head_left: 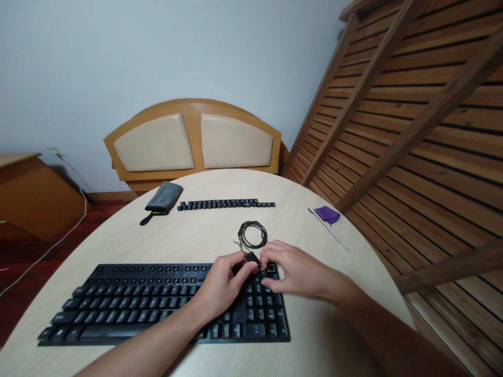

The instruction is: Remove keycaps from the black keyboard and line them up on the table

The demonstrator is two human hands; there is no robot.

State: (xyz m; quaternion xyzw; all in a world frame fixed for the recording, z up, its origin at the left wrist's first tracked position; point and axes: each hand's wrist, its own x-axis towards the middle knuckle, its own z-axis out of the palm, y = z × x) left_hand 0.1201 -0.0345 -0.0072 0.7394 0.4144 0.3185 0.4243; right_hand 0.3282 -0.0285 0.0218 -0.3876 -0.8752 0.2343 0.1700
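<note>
A black keyboard [118, 331] lies at the near side of the table, its upper rows showing bare switches where keycaps are off. My left hand [223, 283] is closed in a pinch on a small black keycap puller [252, 257], with thin wires sticking out of its far end. Its lower end is hidden among my fingers over the keyboard's upper right part. My right hand [293, 268] is beside it at the keyboard's corner, fingers curved, thumb and forefinger apart. A coiled black cable [253, 246] lies just beyond both hands.
Loose black keycaps [220, 203] stand in rows farther back. A dark grey pouch [165, 198] lies left of them. On the right are a purple cloth [327, 214] and a thin stick [334, 235]. A slatted wooden panel [412, 131] leans close to the table's right edge.
</note>
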